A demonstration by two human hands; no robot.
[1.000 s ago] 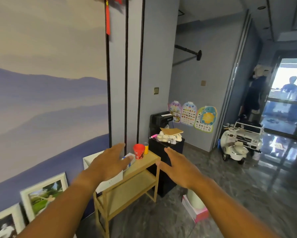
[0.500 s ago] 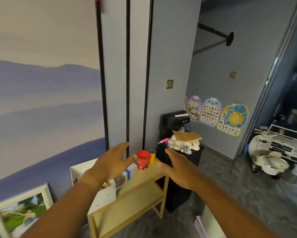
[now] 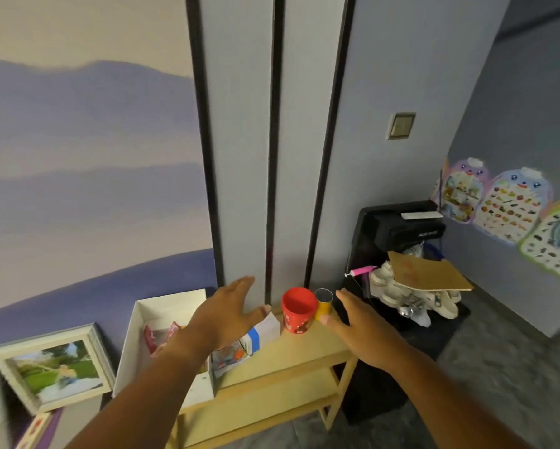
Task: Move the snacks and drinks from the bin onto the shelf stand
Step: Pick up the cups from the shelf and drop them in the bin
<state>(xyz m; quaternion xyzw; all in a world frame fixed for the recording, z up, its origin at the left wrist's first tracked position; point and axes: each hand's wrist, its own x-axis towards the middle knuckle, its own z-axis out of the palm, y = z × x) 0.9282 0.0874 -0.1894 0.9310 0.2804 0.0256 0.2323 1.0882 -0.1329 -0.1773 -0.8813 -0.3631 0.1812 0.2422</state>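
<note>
A white bin [image 3: 133, 338] stands on the left end of a light wooden shelf stand [image 3: 291, 354] and holds red snack packets [image 3: 157, 335]. A white and blue carton [image 3: 262, 332] lies on the stand's top beside a red cup [image 3: 297, 314] and a yellow can [image 3: 323, 303]. My left hand [image 3: 230, 314] hovers open over the bin's right side and the carton. To the right of the can, my right hand [image 3: 359, 325] is held open above the stand's top. Neither hand holds anything.
A black cabinet [image 3: 401, 228] with white shoes [image 3: 411, 296], a cardboard sheet [image 3: 427, 270] and a pink pump stands right of the stand. Framed pictures [image 3: 52, 364] lean on the wall at lower left. Children's charts [image 3: 505, 209] hang on the right wall.
The camera has come closer to the stand and turned down and left. Both hands stay spread open over the stand top, now nearer the bin, cup and can.
</note>
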